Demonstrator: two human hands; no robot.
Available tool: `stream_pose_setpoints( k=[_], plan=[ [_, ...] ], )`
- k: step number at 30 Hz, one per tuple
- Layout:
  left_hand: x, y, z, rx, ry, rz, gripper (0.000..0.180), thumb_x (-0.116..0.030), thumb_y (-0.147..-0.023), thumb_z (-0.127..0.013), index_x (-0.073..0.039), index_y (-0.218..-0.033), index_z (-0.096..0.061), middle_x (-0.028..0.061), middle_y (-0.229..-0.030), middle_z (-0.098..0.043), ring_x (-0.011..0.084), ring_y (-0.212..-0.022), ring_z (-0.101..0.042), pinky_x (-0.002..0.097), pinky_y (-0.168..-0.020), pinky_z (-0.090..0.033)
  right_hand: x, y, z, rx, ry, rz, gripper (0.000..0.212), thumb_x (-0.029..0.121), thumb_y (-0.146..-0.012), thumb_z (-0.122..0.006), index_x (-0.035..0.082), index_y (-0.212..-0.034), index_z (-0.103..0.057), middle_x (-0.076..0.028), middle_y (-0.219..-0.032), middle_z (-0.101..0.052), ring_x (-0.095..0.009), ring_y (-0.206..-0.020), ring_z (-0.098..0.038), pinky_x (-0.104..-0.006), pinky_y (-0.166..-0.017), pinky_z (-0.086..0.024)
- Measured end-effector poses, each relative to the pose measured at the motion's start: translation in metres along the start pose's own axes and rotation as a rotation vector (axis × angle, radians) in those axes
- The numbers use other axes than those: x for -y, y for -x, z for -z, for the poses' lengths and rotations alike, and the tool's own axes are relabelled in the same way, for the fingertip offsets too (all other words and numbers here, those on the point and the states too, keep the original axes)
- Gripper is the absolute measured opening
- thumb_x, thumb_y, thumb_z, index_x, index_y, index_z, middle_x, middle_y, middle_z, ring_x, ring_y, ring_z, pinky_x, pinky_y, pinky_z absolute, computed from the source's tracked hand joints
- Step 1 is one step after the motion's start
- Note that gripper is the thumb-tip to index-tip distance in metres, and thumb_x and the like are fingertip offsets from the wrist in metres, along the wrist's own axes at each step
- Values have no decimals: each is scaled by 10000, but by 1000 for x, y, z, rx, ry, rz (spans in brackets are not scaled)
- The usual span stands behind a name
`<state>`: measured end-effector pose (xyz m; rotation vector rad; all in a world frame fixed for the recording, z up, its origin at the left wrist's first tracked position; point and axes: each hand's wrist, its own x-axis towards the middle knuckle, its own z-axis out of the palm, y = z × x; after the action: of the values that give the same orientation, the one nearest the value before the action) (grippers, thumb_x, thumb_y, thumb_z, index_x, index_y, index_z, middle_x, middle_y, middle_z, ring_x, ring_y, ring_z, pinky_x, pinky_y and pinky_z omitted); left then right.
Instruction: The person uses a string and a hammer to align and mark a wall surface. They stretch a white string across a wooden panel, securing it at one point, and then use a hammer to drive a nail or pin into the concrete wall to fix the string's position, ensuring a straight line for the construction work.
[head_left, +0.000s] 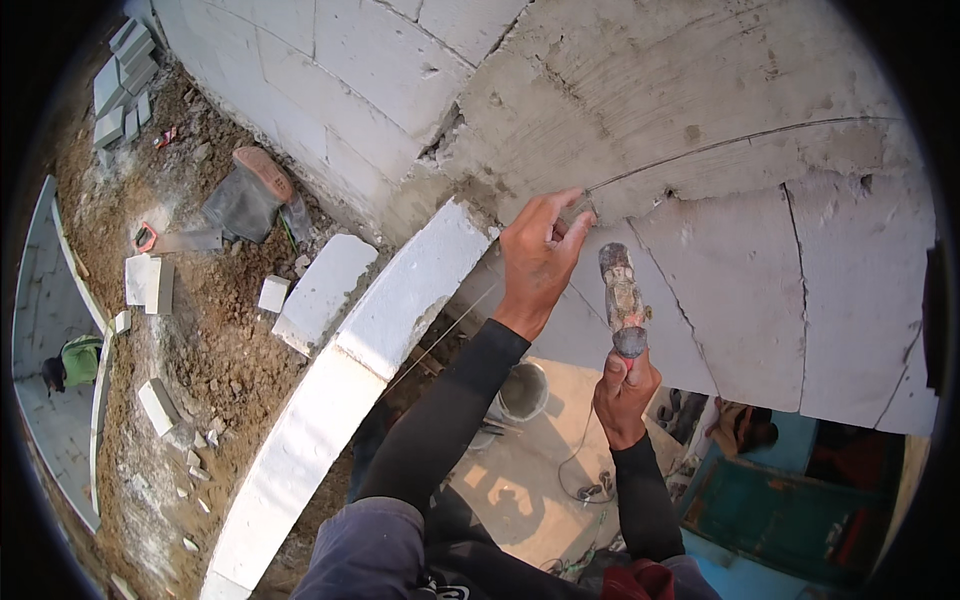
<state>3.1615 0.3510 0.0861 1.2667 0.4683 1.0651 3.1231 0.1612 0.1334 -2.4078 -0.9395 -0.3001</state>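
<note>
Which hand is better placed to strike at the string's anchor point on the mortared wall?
Right hand: it grips the hammer, head raised just beside the left hand, which pinches the string.

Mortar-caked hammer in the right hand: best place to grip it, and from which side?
By the lower end of the handle, from below, as the right hand has it now. The mortar-crusted grey hammer stands near upright, its caked head end up by the string line that the left hand pinches at the mortared white block wall. Probably only the handle's foot gives a clean grip.
</note>
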Motion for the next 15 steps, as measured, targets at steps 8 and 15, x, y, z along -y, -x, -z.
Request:
stream_pose_setpoints(
  k=[8,15],
  plan=[
    [18,-10,1,-27,-40,-254,126,-29,-817,-754,-41,-940,-731,78,-758,-647,150,-645,-559,288,-593,-448,2,-3,-6,7,0,0,448,429,-1027,-482,24,-835,-498,-86,-582,-441,-219,-487,-450,-348,-489,-368],
    [9,-5,3,26,-62,-57,156,-7,-823,-737,-45,-974,-742,58,-653,-579,128,-564,-472,278,-516,-374,-8,-14,-2,29,39,16,376,372,-987,-577,21,-854,-556,-113,-609,-508,-283,-512,-538,-351,-502,-425]
  ],
)
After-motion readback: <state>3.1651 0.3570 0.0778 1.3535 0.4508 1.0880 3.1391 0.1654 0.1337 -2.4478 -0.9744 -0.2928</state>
